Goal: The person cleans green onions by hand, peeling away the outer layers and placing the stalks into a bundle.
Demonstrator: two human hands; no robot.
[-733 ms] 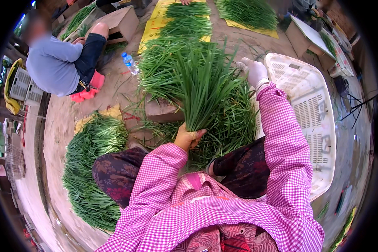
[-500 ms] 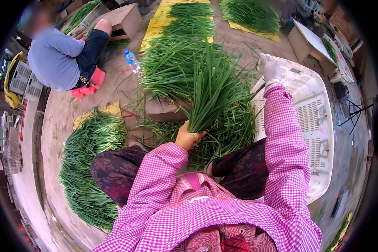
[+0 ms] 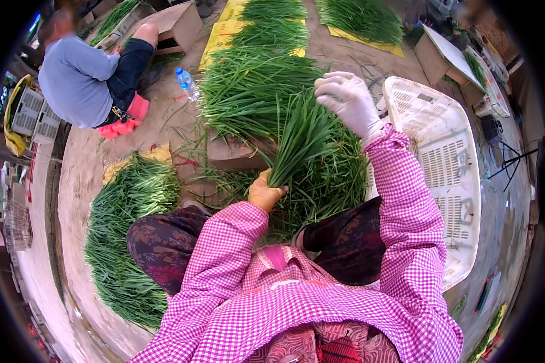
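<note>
Tan workshop floor (image 3: 79, 181) strewn with chives, one bunch (image 3: 300, 139) in the left hand (image 3: 265, 191)

The floor carries several spreads of long green chives. Toward its far edge, a deep heap (image 3: 248, 91) lies along yellow sheets (image 3: 215, 45), its near end above a low block (image 3: 233, 154). Another pile (image 3: 124, 242) covers the floor to the left of the person's left knee, with the corner of a yellow sheet (image 3: 163, 152) showing past its far end. Loose leaves (image 3: 339, 181) fill the ground between the block and the person's feet.

The left hand is closed firmly around the gathered base of the bunch, just in front of the block's near right corner. From that fist the leaves fan away from the person and rightward, overlapping the heap and the loose leaves. The right hand (image 3: 348, 101), in a white glove, is raised near the far end of the bunch, half open with fingers bent; it seems to hold nothing, though its palm side is hidden.

A white slatted crate (image 3: 421, 103) stands to the right, its far left corner just beside the gloved hand. Left of the heap stands a clear bottle (image 3: 188, 86) with a blue cap; beyond it a co-worker (image 3: 82, 78) in a grey-blue top sits beside a wooden box (image 3: 178, 27).
</note>
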